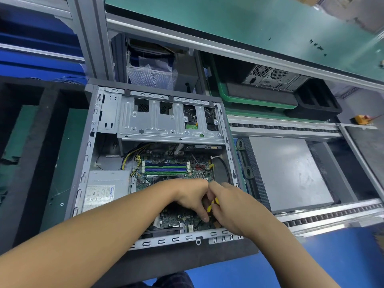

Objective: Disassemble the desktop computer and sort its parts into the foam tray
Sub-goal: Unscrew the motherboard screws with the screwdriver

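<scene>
Motherboard (182,220) work, near right inside the opened desktop computer (158,241): right hand (230,206) grips a yellow-handled tool (212,205), likely on a screw. The left hand (191,198) curls alongside to steady it, its grasp hidden. The foam tray (35,154) lies left.

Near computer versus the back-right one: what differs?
The near computer lies open, motherboard exposed; the far computer shows only its rear panel with vent grilles. The left hand and right hand work inside the near one; no hand touches the far one. Both have grey metal cases.

Left hand (191,198), right hand (230,206) curled round yellow object (209,208) above motherboard (178,170) in case (166,240).
</scene>
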A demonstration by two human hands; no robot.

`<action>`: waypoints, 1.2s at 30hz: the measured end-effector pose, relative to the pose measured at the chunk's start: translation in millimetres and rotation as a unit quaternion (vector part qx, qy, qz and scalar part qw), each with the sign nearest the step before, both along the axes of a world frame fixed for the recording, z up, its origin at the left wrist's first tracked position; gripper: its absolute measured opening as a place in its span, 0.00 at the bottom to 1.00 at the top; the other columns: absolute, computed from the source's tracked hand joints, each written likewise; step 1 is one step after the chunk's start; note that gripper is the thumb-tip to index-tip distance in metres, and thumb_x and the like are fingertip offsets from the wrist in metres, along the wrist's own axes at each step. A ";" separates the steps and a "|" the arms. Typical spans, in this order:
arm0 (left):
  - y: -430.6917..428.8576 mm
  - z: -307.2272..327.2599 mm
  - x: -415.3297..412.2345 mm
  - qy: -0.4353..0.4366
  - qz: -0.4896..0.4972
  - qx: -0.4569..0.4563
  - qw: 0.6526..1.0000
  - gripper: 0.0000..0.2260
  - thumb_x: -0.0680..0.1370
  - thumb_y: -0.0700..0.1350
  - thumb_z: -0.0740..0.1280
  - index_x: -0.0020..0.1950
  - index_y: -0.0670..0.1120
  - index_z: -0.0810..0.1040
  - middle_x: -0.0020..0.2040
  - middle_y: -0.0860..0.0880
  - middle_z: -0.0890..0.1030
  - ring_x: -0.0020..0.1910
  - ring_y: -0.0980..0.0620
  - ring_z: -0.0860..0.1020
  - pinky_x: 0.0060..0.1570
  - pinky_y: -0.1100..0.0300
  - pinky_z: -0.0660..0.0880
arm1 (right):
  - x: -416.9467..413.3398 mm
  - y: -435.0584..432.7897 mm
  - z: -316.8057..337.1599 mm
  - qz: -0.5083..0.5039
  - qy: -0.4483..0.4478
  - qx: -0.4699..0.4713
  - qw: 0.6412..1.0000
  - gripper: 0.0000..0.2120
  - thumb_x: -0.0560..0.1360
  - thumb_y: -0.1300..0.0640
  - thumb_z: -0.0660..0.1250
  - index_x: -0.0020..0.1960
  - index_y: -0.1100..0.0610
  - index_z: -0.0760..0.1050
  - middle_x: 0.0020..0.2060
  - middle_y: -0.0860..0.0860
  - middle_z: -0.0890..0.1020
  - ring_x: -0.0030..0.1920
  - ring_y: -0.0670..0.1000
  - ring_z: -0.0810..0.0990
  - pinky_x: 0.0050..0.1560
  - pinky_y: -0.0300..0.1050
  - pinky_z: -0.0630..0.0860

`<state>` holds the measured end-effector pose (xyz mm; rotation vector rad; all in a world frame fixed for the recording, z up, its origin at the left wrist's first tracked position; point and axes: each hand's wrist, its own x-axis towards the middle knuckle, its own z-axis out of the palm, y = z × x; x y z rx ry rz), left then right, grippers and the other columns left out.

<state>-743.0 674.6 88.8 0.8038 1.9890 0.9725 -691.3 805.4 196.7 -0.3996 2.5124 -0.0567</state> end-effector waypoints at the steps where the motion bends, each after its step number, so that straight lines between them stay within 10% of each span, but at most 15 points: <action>1: -0.2 -1.2 0.0 0.005 -0.001 -0.004 1.000 0.11 0.67 0.49 0.81 0.40 0.49 0.80 0.43 0.50 0.83 0.43 0.48 0.80 0.46 0.57 0.77 | -0.9 0.7 1.1 0.005 -0.011 0.000 1.000 0.06 0.77 0.57 0.61 0.51 0.49 0.65 0.48 0.50 0.71 0.46 0.53 0.69 0.48 0.50 0.72; 10: 2.7 0.9 5.9 0.016 0.002 0.003 1.000 0.20 0.66 0.52 0.81 0.51 0.44 0.81 0.48 0.47 0.84 0.49 0.45 0.81 0.53 0.48 0.77 | 0.3 -2.3 -3.4 -0.014 0.042 0.029 0.999 0.13 0.81 0.41 0.57 0.54 0.51 0.66 0.48 0.52 0.78 0.48 0.56 0.77 0.42 0.48 0.70; 21: 0.1 5.1 2.3 0.008 -0.025 -0.020 0.999 0.15 0.68 0.48 0.80 0.49 0.43 0.83 0.45 0.47 0.85 0.45 0.46 0.81 0.50 0.49 0.77 | -3.7 -2.7 -1.6 -0.043 -0.024 -0.031 0.998 0.07 0.77 0.55 0.61 0.50 0.52 0.62 0.45 0.48 0.71 0.43 0.52 0.71 0.36 0.46 0.64; 27: 1.5 2.6 3.4 0.046 -0.018 -0.020 0.999 0.21 0.65 0.54 0.81 0.48 0.44 0.78 0.42 0.46 0.82 0.43 0.46 0.79 0.44 0.53 0.77 | -2.4 -3.1 -7.2 -0.058 0.027 0.019 0.998 0.17 0.79 0.39 0.59 0.50 0.52 0.62 0.47 0.53 0.79 0.47 0.57 0.78 0.40 0.49 0.69; 36: -1.0 1.7 1.6 0.017 0.000 -0.004 1.000 0.15 0.67 0.49 0.80 0.46 0.43 0.82 0.44 0.46 0.84 0.44 0.45 0.80 0.48 0.49 0.77 | -5.3 -0.9 -4.6 -0.017 -0.018 -0.028 0.999 0.08 0.77 0.57 0.61 0.50 0.48 0.63 0.49 0.51 0.73 0.47 0.54 0.72 0.47 0.49 0.72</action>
